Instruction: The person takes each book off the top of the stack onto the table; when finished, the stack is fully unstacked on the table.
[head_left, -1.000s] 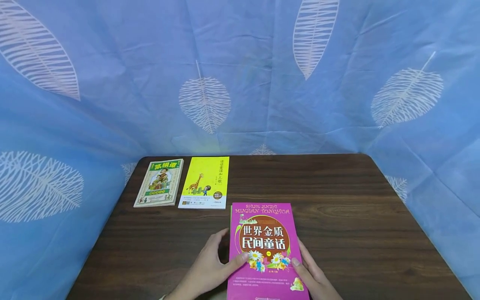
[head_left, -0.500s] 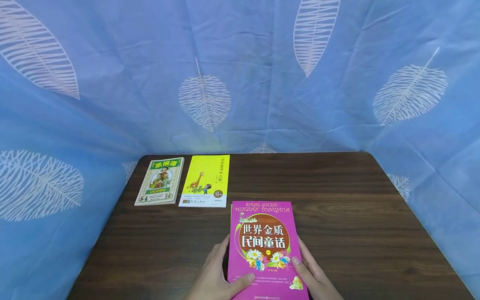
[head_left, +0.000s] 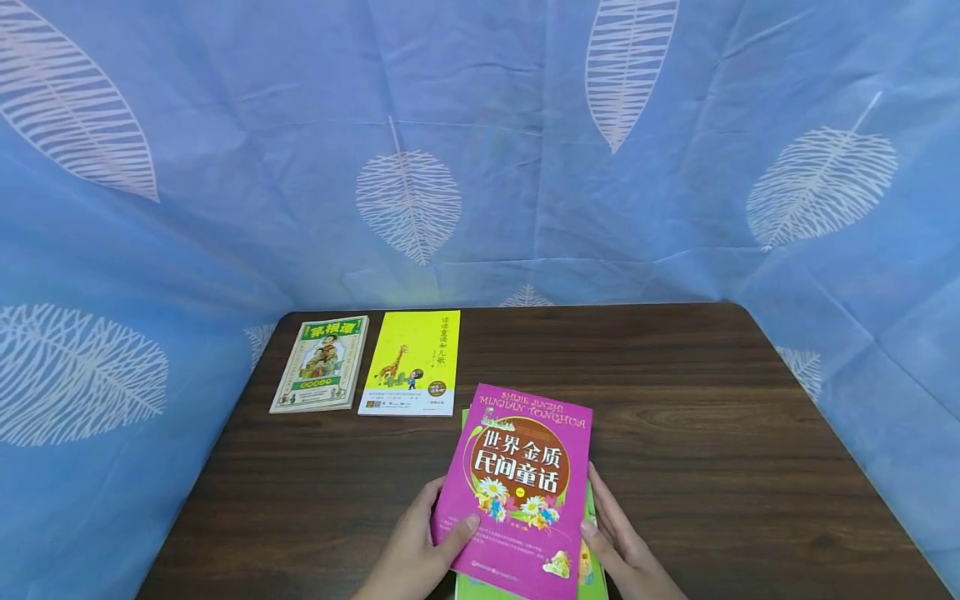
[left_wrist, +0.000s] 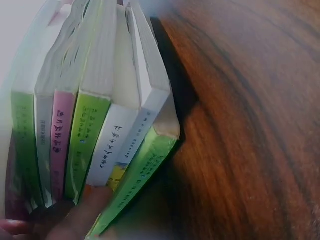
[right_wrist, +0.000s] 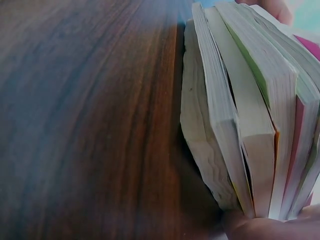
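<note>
A magenta storybook (head_left: 517,492) lies slanted on top of a stack of books near the table's front, its top leaning right. A green book (head_left: 592,575) shows beneath it at the right and bottom. My left hand (head_left: 420,542) grips the stack's left side, thumb on the magenta cover. In the left wrist view its fingers (left_wrist: 90,212) touch the lower ends of several spines, green, pink and white. My right hand (head_left: 626,546) holds the right side, thumb at the magenta book's edge. Page edges (right_wrist: 255,150) of the stack fan slightly in the right wrist view.
A cream-and-green book (head_left: 320,365) and a yellow book with a giraffe (head_left: 411,362) lie side by side at the table's back left. The dark wooden table (head_left: 690,400) meets a blue leaf-patterned cloth (head_left: 525,200) behind it.
The magenta book has turned clockwise, its lower end shifting left, which uncovers the green book below. My left thumb has moved left with it, while the right hand stays nearly in place.
</note>
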